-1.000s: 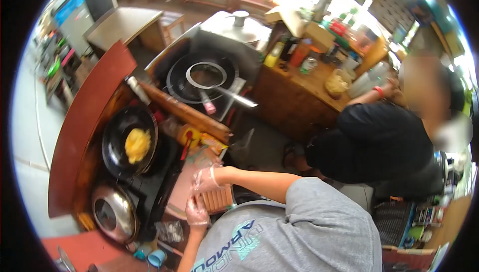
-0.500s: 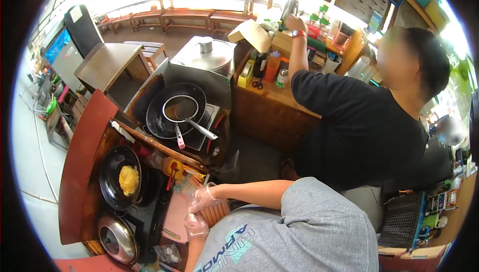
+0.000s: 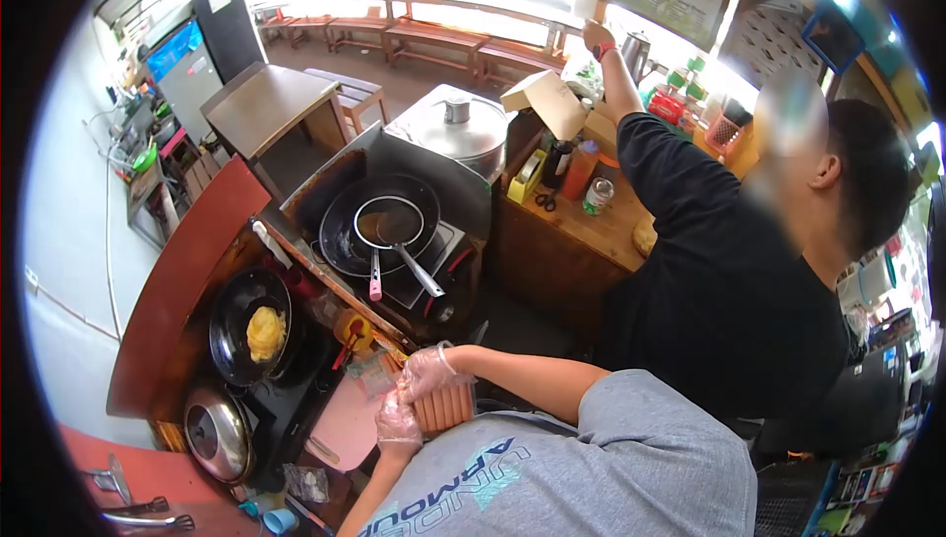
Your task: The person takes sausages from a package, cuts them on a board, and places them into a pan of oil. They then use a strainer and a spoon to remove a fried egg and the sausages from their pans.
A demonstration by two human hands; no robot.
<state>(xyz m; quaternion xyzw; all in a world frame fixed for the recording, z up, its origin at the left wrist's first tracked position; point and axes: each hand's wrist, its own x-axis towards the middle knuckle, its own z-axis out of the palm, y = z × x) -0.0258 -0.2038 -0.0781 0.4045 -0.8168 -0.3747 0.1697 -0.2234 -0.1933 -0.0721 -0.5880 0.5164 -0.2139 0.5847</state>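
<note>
A clear plastic pack of sausages (image 3: 445, 407) is held close against the front of my grey shirt. My right hand (image 3: 430, 369), in a clear plastic glove, is closed on the pack's upper end. Just below it, my gloved left hand (image 3: 398, 427) grips the pack's near side. The fingers of both hands meet around the wrapper, and the exact fingertip hold is hard to see. Beside the hands lies a pink cutting board (image 3: 345, 424). Farther left, a black wok (image 3: 225, 325) holds a folded yellow omelette (image 3: 266, 334).
A steel lid (image 3: 217, 436) sits near the wok. Across a partition, a strainer (image 3: 389, 224) rests in another black pan (image 3: 340, 251), with a large lidded pot (image 3: 463, 133) behind. A co-worker in black (image 3: 729, 271) stands at a wooden counter (image 3: 581, 222) with bottles.
My view has shifted, so the scene sits lower and farther right. The co-worker's raised arm reaches farther out. My hands stay on the sausage pack, and more of its sausages show.
</note>
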